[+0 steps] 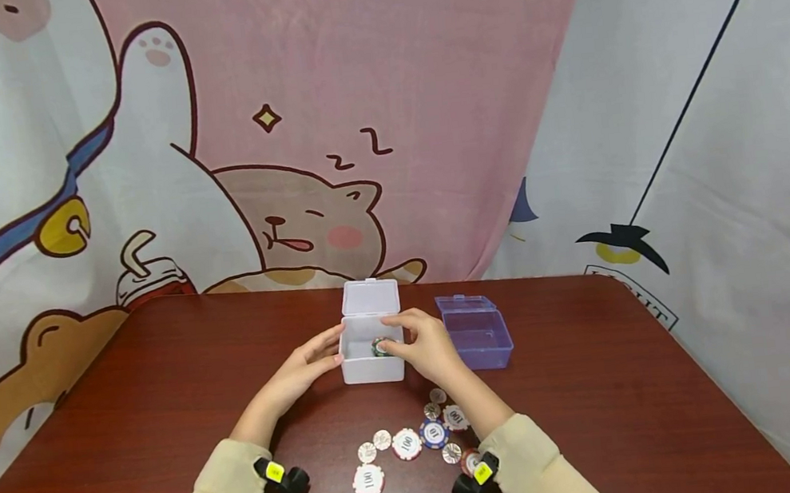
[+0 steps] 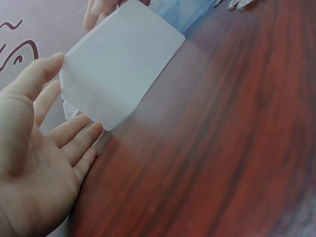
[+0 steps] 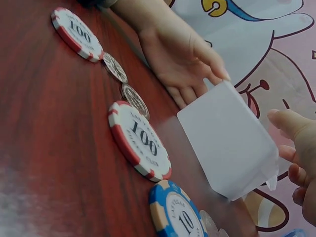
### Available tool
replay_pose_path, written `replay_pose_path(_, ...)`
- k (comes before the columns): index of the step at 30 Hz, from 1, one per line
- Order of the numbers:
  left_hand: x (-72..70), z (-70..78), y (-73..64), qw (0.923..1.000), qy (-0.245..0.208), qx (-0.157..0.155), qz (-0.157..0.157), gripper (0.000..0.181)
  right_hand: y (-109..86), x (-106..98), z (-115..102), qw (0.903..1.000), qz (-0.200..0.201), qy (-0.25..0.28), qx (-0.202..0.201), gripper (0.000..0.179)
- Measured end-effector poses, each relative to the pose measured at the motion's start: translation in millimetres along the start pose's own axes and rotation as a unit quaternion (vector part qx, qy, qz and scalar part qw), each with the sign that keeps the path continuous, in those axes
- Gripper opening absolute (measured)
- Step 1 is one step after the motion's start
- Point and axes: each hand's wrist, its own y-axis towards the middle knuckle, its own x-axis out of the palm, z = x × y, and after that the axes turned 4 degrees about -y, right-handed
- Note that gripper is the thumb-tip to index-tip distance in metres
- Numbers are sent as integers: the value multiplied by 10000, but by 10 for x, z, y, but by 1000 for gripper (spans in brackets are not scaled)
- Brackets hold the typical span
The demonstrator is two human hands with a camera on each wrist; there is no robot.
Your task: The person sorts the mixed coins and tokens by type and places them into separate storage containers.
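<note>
A small white box (image 1: 373, 370) stands on the table with its lid (image 1: 370, 296) raised at the back. My left hand (image 1: 296, 376) touches the box's left side, its fingers spread and nearly straight. Over the right side of the box is my right hand (image 1: 429, 345), thumb and fingers reaching inside. A green-edged poker chip (image 1: 379, 346) shows inside the box beside the right thumb. In the right wrist view, the right hand's thumb and fingers (image 3: 296, 148) stand apart with no chip visible between them; the box wall hides the interior there.
To the right stands a translucent purple-blue box (image 1: 488, 357), lid raised. In front lie several silver coins (image 1: 367, 452), red-edged white chips (image 1: 407, 444) marked 100, a blue chip (image 1: 434, 433) marked 10, and a reddish chip (image 1: 470, 461) partly hidden by the right wrist camera.
</note>
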Motion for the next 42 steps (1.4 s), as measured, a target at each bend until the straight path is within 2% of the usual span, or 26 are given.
replay_pose_path(8,1,6,-6,10000,-15,9,12,57,-129,-74,-84,9995,-20,315,52,36)
replay_pose_path(15,2,12,-11,10000,-30,2,24,56,-216,-141,-170,9989,-168,407,-184,34)
replay_pose_path(22,10,30,-18,10000,-11,-3,22,56,-312,-191,-188,9983,-285,245,-440,37)
replay_pose_path(32,11,20,-18,10000,-2,-15,30,56,-461,-212,-188,9954,-768,222,-528,40)
replay_pose_path(42,16,28,-13,10000,-11,-11,7,55,-599,-238,-144,9880,-1337,246,-727,41)
